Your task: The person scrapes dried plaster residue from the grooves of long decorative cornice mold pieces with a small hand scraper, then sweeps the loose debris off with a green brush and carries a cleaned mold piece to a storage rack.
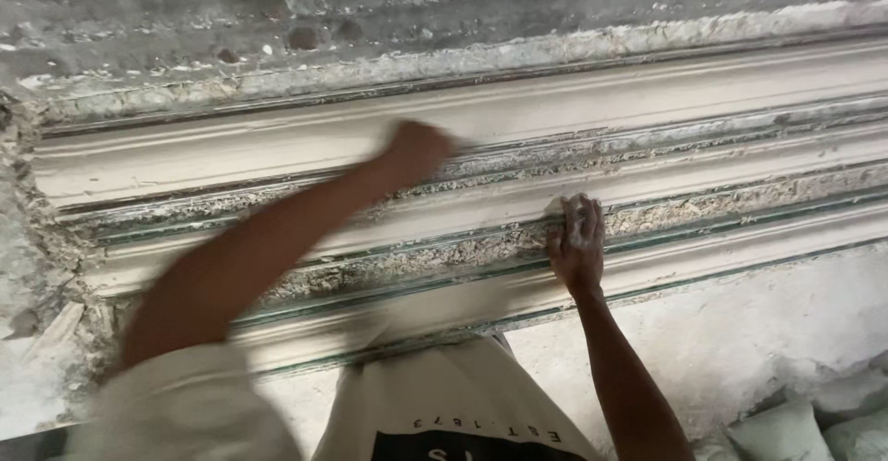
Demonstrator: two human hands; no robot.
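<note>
Soft, even daylight — no glare, faint shadows; left hand (416, 149) motion-blurred, right hand (576, 244) fairly sharp.

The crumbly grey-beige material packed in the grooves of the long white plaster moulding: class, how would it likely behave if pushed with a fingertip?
The crumbly grey-beige material looks granular and ragged, so it would probably flake apart rather than move whole. It likely sheds dust: the right hand resting on it appears whitened. The long white plaster moulding looks rigid and probably would not shift.
</note>
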